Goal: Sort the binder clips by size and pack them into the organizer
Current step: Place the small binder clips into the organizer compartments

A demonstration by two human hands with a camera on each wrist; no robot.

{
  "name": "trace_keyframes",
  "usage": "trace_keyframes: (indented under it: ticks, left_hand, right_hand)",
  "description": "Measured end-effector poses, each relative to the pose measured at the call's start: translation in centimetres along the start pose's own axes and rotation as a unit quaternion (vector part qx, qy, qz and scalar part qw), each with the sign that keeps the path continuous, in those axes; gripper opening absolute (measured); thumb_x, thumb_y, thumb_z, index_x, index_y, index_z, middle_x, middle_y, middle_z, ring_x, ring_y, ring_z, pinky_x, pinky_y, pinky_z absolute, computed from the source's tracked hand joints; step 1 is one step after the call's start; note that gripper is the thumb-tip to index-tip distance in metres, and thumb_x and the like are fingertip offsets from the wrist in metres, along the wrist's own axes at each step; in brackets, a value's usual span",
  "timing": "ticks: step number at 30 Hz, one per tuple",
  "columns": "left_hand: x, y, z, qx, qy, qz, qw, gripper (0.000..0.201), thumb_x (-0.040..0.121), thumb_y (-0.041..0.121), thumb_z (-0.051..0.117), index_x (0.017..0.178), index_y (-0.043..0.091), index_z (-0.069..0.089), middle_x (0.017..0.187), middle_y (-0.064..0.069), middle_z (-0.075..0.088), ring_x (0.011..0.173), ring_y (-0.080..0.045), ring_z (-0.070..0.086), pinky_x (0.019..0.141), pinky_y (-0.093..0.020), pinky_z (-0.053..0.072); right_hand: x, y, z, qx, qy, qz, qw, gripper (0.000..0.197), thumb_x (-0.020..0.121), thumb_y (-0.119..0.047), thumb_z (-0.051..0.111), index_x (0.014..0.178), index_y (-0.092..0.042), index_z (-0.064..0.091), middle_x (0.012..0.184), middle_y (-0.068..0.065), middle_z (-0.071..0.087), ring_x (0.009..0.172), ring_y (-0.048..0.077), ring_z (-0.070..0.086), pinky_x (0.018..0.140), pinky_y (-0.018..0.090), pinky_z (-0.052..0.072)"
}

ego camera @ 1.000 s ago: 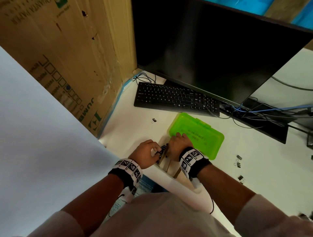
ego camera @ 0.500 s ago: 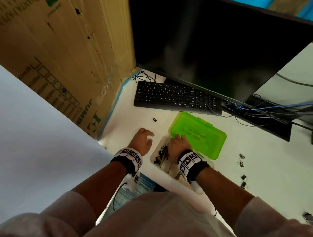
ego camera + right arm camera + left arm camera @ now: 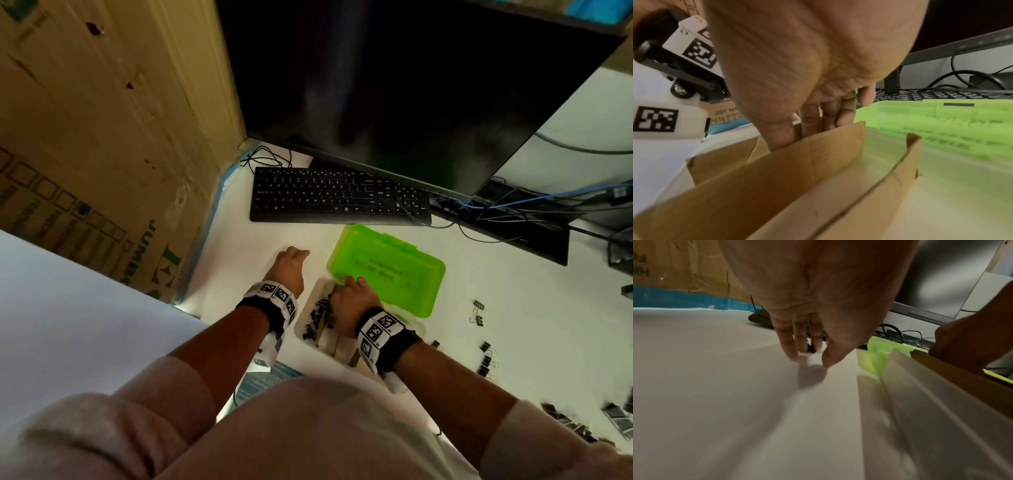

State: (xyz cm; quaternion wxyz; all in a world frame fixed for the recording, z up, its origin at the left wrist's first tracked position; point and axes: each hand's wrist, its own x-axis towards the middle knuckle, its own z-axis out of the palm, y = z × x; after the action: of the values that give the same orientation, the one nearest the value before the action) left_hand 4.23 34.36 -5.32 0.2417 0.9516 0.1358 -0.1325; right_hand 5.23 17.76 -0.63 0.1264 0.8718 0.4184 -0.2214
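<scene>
A clear organizer tray (image 3: 298,329) with brown cardboard dividers (image 3: 797,170) lies in front of me, its green lid (image 3: 387,270) folded open behind. Several small black binder clips (image 3: 313,322) fill its left compartment. My right hand (image 3: 349,298) reaches into the tray; its fingers (image 3: 812,123) point straight down behind a divider, which hides their tips. My left hand (image 3: 298,255) is out on the table left of the lid, fingers extended down. A single small black clip (image 3: 810,350) lies just behind its fingertips, with thumb and forefinger apart.
A black keyboard (image 3: 339,198) and a dark monitor (image 3: 411,85) stand behind the lid, with tangled cables (image 3: 507,212) to the right. A cardboard box (image 3: 102,137) walls the left side. Loose clips (image 3: 479,313) lie on the table to the right, larger ones (image 3: 565,425) at bottom right.
My left hand has left the organizer's clip compartment and moved forward and left across the table to the lone small clip. My right hand has stayed in the tray.
</scene>
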Motion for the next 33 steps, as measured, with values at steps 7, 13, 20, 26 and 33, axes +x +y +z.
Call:
trace_keyframes:
  ticks: [7, 13, 20, 26, 33]
  left_hand:
    - [-1.3, -0.7, 0.8, -0.096, 0.0, -0.002, 0.995, 0.035, 0.081, -0.012, 0.048, 0.106, 0.006, 0.065, 0.108, -0.016, 0.057, 0.094, -0.029, 0.06, 0.084, -0.026, 0.048]
    - [-3.0, -1.1, 0.5, -0.225, 0.003, -0.061, 0.972, 0.026, 0.082, -0.011, 0.051, 0.089, 0.006, 0.07, 0.077, -0.006, 0.063, 0.065, -0.01, 0.061, 0.057, -0.012, 0.047]
    - [-6.3, -0.2, -0.2, -0.307, 0.068, -0.023, 0.949, 0.016, 0.079, 0.004, 0.07, 0.093, 0.01, 0.069, 0.086, -0.005, 0.069, 0.077, -0.011, 0.062, 0.07, -0.003, 0.045]
    - [-8.5, 0.7, 0.2, -0.327, 0.044, -0.008, 0.944, 0.02, 0.082, 0.009, 0.068, 0.1, 0.016, 0.068, 0.089, 0.0, 0.068, 0.079, -0.009, 0.063, 0.076, -0.017, 0.052]
    - [-10.2, 1.3, 1.0, -0.254, 0.017, 0.029, 0.967, 0.025, 0.089, 0.011, 0.06, 0.113, 0.01, 0.065, 0.107, -0.008, 0.07, 0.095, -0.012, 0.064, 0.089, -0.016, 0.049]
  right_hand:
    - [0.0, -0.4, 0.0, -0.034, -0.005, 0.002, 0.999, 0.026, 0.089, -0.025, 0.044, 0.103, -0.011, 0.06, 0.106, 0.012, 0.063, 0.112, 0.031, 0.045, 0.099, 0.041, 0.029]
    - [0.0, -0.3, 0.2, -0.016, 0.0, 0.001, 1.0, 0.021, 0.09, -0.019, 0.044, 0.099, -0.009, 0.06, 0.102, 0.013, 0.064, 0.107, 0.03, 0.05, 0.098, 0.04, 0.029]
    - [0.1, -0.3, 0.4, 0.035, 0.021, 0.025, 0.999, 0.019, 0.087, -0.017, 0.048, 0.096, -0.016, 0.065, 0.099, 0.008, 0.067, 0.103, 0.029, 0.053, 0.091, 0.039, 0.032]
    - [-0.5, 1.2, -1.6, 0.266, 0.092, 0.069, 0.957, 0.014, 0.084, -0.011, 0.051, 0.098, -0.015, 0.055, 0.096, 0.015, 0.068, 0.093, 0.035, 0.061, 0.078, 0.035, 0.044]
    - [0.3, 0.6, -3.7, 0.313, 0.088, 0.061, 0.944, 0.021, 0.089, -0.011, 0.053, 0.108, -0.013, 0.047, 0.102, 0.019, 0.062, 0.092, 0.036, 0.06, 0.074, 0.035, 0.046]
